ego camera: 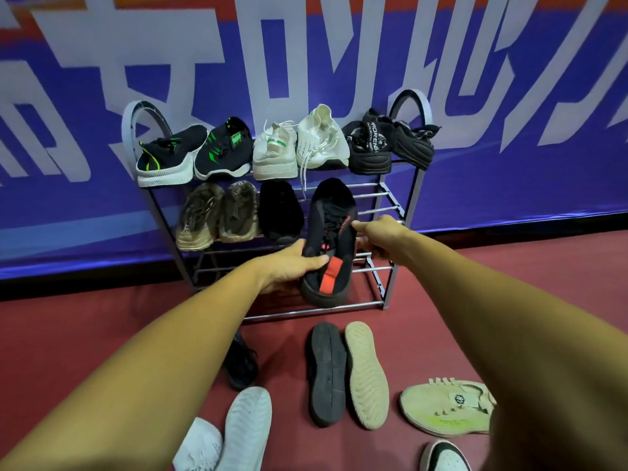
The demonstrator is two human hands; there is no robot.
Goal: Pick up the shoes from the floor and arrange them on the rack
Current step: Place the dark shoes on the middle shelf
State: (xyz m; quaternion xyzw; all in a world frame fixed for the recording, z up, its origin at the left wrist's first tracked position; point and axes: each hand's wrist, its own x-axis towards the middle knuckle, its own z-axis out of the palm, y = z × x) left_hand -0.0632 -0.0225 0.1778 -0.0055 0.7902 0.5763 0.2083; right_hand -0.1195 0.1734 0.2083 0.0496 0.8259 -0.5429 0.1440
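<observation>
Blue banner (509, 185) across the back wall, with huge white characters cut off by the frame and not readable as words. Red floor (102, 334) below.

Head view: metal rack (411, 100) with three tiers against the banner.
- Top tier full: two black-and-green shoes (170, 158), two white shoes (275, 151) and two black shoes (368, 147), one with white tongue lettering ending in "ORENG".
- Middle tier: two tan shoes (198, 217), one with a printed side strip too small to read, then a plain black shoe (280, 212). Bare rails to its right, out to the rack's right post.
- Bottom tier: bare rails.

Black shoe with red tongue (331, 239) held in the air in front of the rack's right half, upper facing the camera. Long axis front to back, toe up and away toward the open part of the middle tier, heel low and toward the person, over the bottom tier.

Left hand (289, 266) wrapped around the heel end, thumb across the collar. Right hand (377, 237) grasping the shoe's right side, thumb on the laces.

On the floor, near the rack's front rail: a black sole-up shoe (328, 372) touching a beige sole-up shoe (367, 372). Further right, a pale green shoe (445, 409) on its side, with a hexagonal badge whose mark cannot be read.
</observation>
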